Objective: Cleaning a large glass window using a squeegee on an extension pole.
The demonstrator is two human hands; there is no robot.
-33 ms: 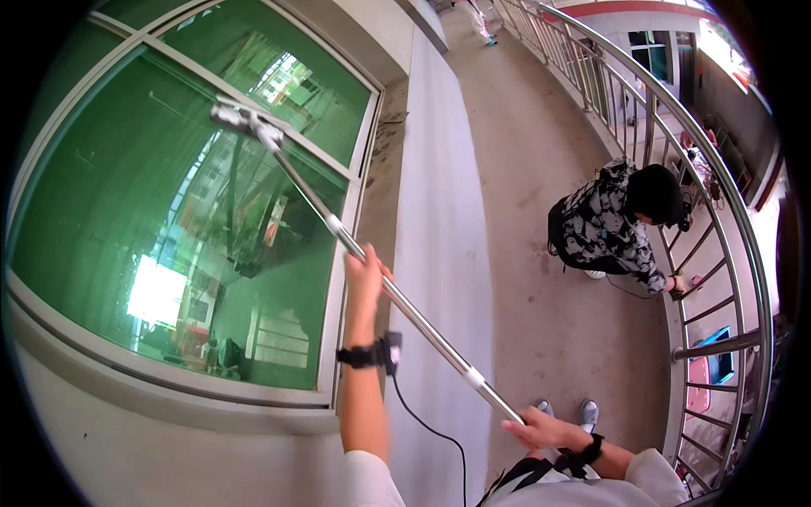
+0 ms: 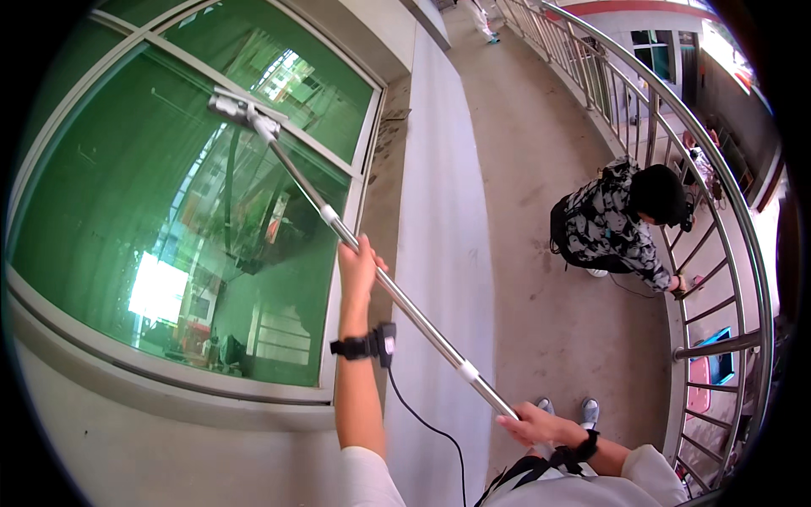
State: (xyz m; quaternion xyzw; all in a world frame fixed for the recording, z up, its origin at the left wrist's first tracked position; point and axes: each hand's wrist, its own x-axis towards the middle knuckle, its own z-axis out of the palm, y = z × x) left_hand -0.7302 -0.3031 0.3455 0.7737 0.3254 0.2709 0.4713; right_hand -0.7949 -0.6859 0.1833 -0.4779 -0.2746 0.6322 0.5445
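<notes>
Both my hands hold a long-handled window squeegee, whose silver telescopic pole (image 2: 414, 314) slants from lower right to upper left. My left hand (image 2: 359, 266) is closed around the pole partway up. Lower down, near my body, my right hand (image 2: 541, 425) grips the pole's near end. At the far end, the grey and white squeegee head (image 2: 241, 111) lies over the green window glass (image 2: 101, 220), by the crossbar of the frame. Whether its blade presses on the pane I cannot tell. A black band with a small box (image 2: 372, 343) and a cable sits on my left wrist.
A metal railing (image 2: 676, 127) curves along the right side. Beside it a person in a patterned jacket (image 2: 604, 215) bends over, one hand at the bars. Another person's legs (image 2: 483, 24) show far down the walkway (image 2: 541, 338). The window sill (image 2: 169, 390) juts out at left.
My left hand and the middle of the pole have shifted slightly to the left and up. The squeegee head stays almost in the same place; my right hand has moved a little left.
</notes>
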